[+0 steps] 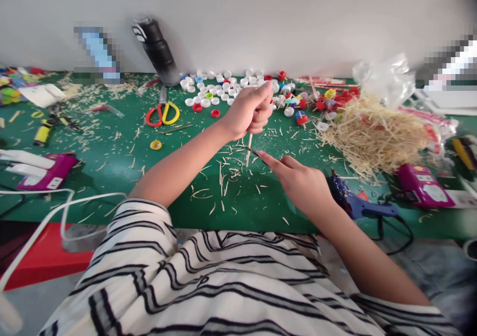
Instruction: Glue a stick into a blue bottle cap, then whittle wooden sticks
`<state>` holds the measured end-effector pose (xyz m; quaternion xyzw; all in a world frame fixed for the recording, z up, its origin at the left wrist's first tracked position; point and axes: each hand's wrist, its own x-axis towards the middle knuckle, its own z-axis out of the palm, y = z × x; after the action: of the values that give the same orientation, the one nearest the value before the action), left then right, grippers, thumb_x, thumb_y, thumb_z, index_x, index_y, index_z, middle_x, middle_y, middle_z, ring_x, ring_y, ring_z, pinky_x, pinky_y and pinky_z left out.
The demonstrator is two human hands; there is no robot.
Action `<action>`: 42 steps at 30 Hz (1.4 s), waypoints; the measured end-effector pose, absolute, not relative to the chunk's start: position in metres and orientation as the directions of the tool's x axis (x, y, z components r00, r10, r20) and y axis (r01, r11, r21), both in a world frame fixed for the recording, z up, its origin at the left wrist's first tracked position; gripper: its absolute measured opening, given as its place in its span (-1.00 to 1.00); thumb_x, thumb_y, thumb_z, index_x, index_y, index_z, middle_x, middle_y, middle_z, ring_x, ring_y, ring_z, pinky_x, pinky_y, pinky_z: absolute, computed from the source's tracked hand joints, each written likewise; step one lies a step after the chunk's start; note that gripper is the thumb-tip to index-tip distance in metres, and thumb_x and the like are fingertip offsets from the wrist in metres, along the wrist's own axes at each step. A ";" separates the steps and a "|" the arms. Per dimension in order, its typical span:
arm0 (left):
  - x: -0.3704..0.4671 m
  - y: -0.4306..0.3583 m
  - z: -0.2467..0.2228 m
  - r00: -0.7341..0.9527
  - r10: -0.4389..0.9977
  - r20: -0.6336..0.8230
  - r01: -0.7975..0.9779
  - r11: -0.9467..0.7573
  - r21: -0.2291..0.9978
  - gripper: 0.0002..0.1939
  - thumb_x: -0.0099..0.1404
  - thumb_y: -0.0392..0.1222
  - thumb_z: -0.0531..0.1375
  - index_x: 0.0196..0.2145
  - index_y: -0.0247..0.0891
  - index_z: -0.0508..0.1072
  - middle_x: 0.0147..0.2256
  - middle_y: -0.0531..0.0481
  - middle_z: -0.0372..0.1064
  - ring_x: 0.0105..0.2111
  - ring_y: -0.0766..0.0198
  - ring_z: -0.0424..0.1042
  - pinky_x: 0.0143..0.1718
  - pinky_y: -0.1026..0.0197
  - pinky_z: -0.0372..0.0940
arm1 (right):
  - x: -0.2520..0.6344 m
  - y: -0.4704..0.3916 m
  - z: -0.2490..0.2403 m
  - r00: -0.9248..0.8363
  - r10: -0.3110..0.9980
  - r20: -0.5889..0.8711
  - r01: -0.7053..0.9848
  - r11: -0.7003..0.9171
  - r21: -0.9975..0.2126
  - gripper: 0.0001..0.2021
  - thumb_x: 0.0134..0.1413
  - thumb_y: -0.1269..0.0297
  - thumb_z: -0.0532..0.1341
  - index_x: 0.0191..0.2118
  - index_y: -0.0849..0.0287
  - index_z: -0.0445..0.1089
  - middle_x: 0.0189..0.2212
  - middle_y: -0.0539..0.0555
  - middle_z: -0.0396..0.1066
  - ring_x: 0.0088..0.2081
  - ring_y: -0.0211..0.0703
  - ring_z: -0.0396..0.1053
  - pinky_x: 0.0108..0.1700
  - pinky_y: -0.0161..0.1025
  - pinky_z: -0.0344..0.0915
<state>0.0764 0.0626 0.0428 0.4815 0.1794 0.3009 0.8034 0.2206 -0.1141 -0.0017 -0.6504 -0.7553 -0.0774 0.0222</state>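
Striped shirt fills the bottom of my feed, then green table. Blue glue gun lies just right of the right hand, which grips a dark blade, index finger along it. Blade meets the thin stick near its lower end, above scattered shavings; I can't tell if stick touches table. Left hand, slightly farther out, is fisted round the stick's upper part. Hands apart. Beyond: scissors left, straw-coloured pile right, bottle caps between, black bottle at the wall.
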 end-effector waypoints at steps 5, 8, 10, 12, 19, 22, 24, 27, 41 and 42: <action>0.073 0.071 0.038 0.771 0.633 0.074 -0.365 0.344 0.865 -0.42 0.49 0.17 0.14 -0.54 -0.19 0.06 -0.68 0.28 -0.23 -0.79 0.60 -0.19 -0.70 0.45 -0.28 | 0.211 -0.110 -0.003 -0.123 0.990 0.074 0.991 0.119 0.063 -0.31 0.39 0.43 0.03 0.52 -0.31 0.06 -0.29 0.01 0.43 -0.60 -0.32 0.00 -0.56 -0.21 -0.18; 0.069 0.073 0.039 0.767 0.641 0.035 -0.349 0.371 0.861 -0.42 0.52 0.18 0.07 -0.56 -0.20 0.05 -0.70 0.27 -0.21 -0.80 0.58 -0.15 -0.72 0.47 -0.27 | 0.210 -0.109 -0.002 -0.125 0.990 0.062 0.992 0.123 0.033 -0.31 0.41 0.41 0.01 0.53 -0.29 0.02 -0.30 0.02 0.42 -0.57 -0.30 0.10 -0.55 -0.22 -0.13; 0.067 0.075 0.040 0.750 0.660 -0.028 -0.341 0.423 0.839 -0.42 0.53 0.19 0.04 -0.55 -0.19 0.06 -0.70 0.27 -0.19 -0.81 0.57 -0.12 -0.72 0.47 -0.25 | 0.211 -0.111 -0.002 -0.123 0.991 0.053 0.992 0.122 0.011 -0.34 0.43 0.38 0.00 0.53 -0.26 0.02 -0.31 0.02 0.42 -0.55 -0.29 0.16 -0.54 -0.23 -0.10; 0.066 0.077 0.040 0.728 0.683 -0.061 -0.340 0.436 0.833 -0.43 0.53 0.18 0.04 -0.55 -0.19 0.06 -0.71 0.27 -0.18 -0.82 0.56 -0.10 -0.73 0.47 -0.24 | 0.213 -0.115 -0.004 -0.112 0.993 0.041 0.994 0.113 -0.011 -0.37 0.45 0.35 -0.02 0.53 -0.23 0.05 -0.31 0.03 0.42 -0.54 -0.28 0.20 -0.53 -0.24 -0.08; 0.067 0.072 0.043 0.689 0.721 -0.079 -0.342 0.419 0.841 -0.45 0.53 0.14 0.07 -0.54 -0.18 0.04 -0.71 0.27 -0.18 -0.82 0.56 -0.10 -0.74 0.45 -0.27 | 0.223 -0.134 -0.026 -0.099 0.995 -0.030 0.994 0.101 0.041 -0.37 0.40 0.40 0.01 0.48 -0.24 0.18 -0.31 0.02 0.45 -0.58 -0.31 0.18 -0.55 -0.24 -0.16; 0.070 0.064 0.046 0.722 0.690 -0.063 -0.325 0.418 0.848 -0.44 0.52 0.13 0.09 -0.54 -0.18 0.04 -0.70 0.28 -0.18 -0.81 0.57 -0.11 -0.74 0.45 -0.26 | 0.224 -0.134 -0.029 -0.108 0.994 -0.030 0.994 0.108 -0.001 -0.40 0.43 0.34 0.00 0.48 -0.26 0.18 -0.27 0.03 0.47 -0.54 -0.30 0.25 -0.54 -0.27 -0.09; 0.072 0.061 0.046 0.740 0.672 -0.030 -0.327 0.399 0.857 -0.44 0.51 0.12 0.12 -0.55 -0.18 0.03 -0.70 0.28 -0.16 -0.81 0.58 -0.12 -0.73 0.45 -0.26 | 0.225 -0.134 -0.027 -0.120 0.993 -0.020 0.991 0.118 -0.069 -0.45 0.47 0.28 -0.01 0.47 -0.24 0.20 -0.27 0.03 0.47 -0.50 -0.28 0.30 -0.52 -0.30 -0.01; 0.073 0.064 0.042 0.749 0.662 0.024 -0.347 0.361 0.865 -0.44 0.50 0.10 0.15 -0.55 -0.19 0.04 -0.70 0.28 -0.14 -0.80 0.59 -0.12 -0.73 0.46 -0.26 | 0.227 -0.138 -0.019 -0.120 0.992 0.042 0.977 0.126 -0.173 -0.49 0.51 0.21 -0.03 0.45 -0.17 0.26 -0.29 0.04 0.47 -0.46 -0.26 0.33 -0.48 -0.32 0.06; 0.075 0.060 0.046 0.742 0.670 -0.025 -0.370 0.440 0.819 -0.45 0.48 0.20 0.13 -0.51 -0.15 0.04 -0.70 0.32 -0.25 -0.81 0.57 -0.21 -0.75 0.40 -0.31 | 0.207 -0.104 0.002 -0.097 0.992 0.086 0.991 0.104 -0.086 -0.39 0.42 0.37 0.02 0.47 -0.27 0.19 -0.30 0.02 0.46 -0.55 -0.32 0.15 -0.51 -0.27 -0.08; 0.074 0.062 0.046 0.738 0.674 -0.024 -0.375 0.439 0.817 -0.45 0.48 0.20 0.13 -0.52 -0.15 0.03 -0.70 0.32 -0.26 -0.81 0.57 -0.22 -0.76 0.40 -0.32 | 0.206 -0.105 0.001 -0.098 0.992 0.085 0.989 0.106 -0.100 -0.39 0.42 0.38 0.02 0.47 -0.26 0.19 -0.29 0.03 0.47 -0.55 -0.32 0.15 -0.51 -0.27 -0.08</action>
<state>0.0741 0.0622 0.0458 0.4249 0.1762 0.3161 0.8297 0.2063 -0.1052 0.0013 -0.6684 -0.7409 0.0086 0.0651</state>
